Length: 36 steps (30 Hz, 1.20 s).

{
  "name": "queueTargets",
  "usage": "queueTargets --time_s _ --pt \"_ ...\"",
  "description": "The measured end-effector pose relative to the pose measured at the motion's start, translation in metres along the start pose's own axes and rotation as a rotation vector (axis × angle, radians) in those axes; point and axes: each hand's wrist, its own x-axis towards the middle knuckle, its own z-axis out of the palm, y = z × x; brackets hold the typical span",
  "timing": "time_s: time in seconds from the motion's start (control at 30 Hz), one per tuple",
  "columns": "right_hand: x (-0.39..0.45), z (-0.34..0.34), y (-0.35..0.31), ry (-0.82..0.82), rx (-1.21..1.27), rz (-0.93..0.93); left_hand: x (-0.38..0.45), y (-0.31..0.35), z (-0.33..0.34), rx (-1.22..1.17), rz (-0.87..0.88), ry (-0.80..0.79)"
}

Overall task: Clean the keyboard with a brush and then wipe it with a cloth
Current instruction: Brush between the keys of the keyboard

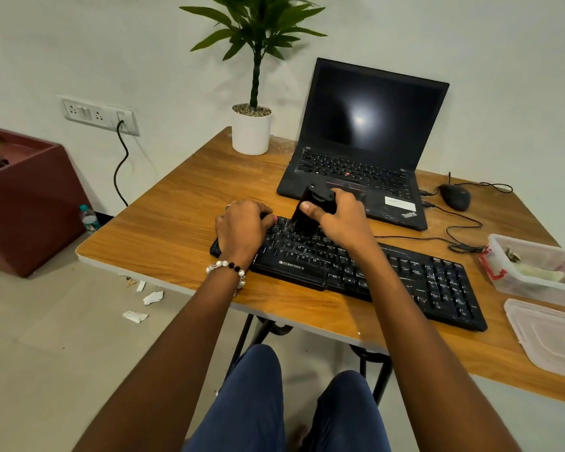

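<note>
The black keyboard point(366, 272) lies on the wooden table point(177, 230), just in front of the open laptop point(366, 141). The right hand point(341, 216) has its fingers and thumb curled tight around a black brush point(307, 213), and the brush's lower end touches the keys near the top left part of the keyboard. The left hand point(242, 228) rests on the keyboard's left end with its fingers bent down over the far edge, holding it in place.
</note>
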Motion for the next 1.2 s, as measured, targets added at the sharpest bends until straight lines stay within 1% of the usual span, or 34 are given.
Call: queueTargets --time_s 0.07,0.1,0.17,0.27,0.3,0.4,0.5,0.53,0.6,0.7,0.73,0.8,0.9,0.97,1.03,1.07,1.1,1.17,1.2 --pt "-0.002 -0.006 0.0 -0.082 0.115 0.05 0.0 0.0 0.001 0.001 0.005 0.002" --pt "-0.002 -0.008 0.0 -0.092 0.149 0.058 -0.001 0.0 0.0 0.0 0.008 0.002" --pt "-0.001 -0.008 0.001 -0.031 0.148 0.047 0.0 0.0 0.0 -0.005 0.005 0.002" --pt "-0.001 0.001 0.001 0.122 0.128 0.03 0.0 0.0 0.0 -0.007 -0.002 -0.008" --pt "-0.002 0.005 0.001 0.136 0.095 0.009 0.0 0.0 0.0 -0.004 0.0 -0.01" --pt "-0.005 0.009 0.001 0.054 -0.033 -0.047 0.0 0.0 0.0 0.0 0.006 -0.007" --pt "-0.005 -0.003 -0.002 -0.073 -0.019 0.01 -0.001 0.0 0.0 -0.007 0.003 -0.003" --pt "-0.004 -0.007 -0.003 -0.091 -0.011 0.017 0.0 -0.001 0.001 -0.007 0.004 -0.001" --pt "-0.004 -0.009 -0.005 -0.056 0.015 -0.009 0.0 -0.002 0.002 -0.01 0.005 0.001" --pt "-0.006 0.001 -0.01 0.061 0.085 -0.048 0.001 -0.002 0.003 -0.009 0.006 0.003" --pt "-0.006 0.004 -0.01 0.059 0.081 -0.057 0.001 -0.003 0.003 -0.008 0.007 0.003" --pt "-0.007 0.006 -0.006 0.004 0.026 -0.051 0.0 -0.002 0.003 -0.002 0.011 0.007" --pt "-0.008 -0.008 -0.003 -0.038 -0.042 0.019 0.001 -0.003 0.004 -0.003 0.016 0.005" --pt "-0.008 -0.017 -0.006 -0.046 -0.165 0.033 0.002 -0.004 0.004 -0.007 0.018 0.004" --pt "-0.006 -0.02 -0.011 -0.007 -0.282 -0.01 0.001 -0.004 0.004 -0.008 0.025 0.011" --pt "-0.005 -0.018 -0.013 0.015 -0.272 -0.035 0.001 -0.004 0.004 -0.01 0.026 0.014" --pt "-0.005 -0.016 -0.015 0.022 -0.208 -0.047 0.001 -0.004 0.005 -0.01 0.025 0.015" --pt "-0.008 -0.009 -0.014 -0.005 -0.027 -0.032 0.001 -0.004 0.004 -0.005 0.02 0.015" --pt "-0.009 -0.006 -0.012 -0.022 0.02 -0.021 0.001 -0.003 0.004 -0.003 0.018 0.014"
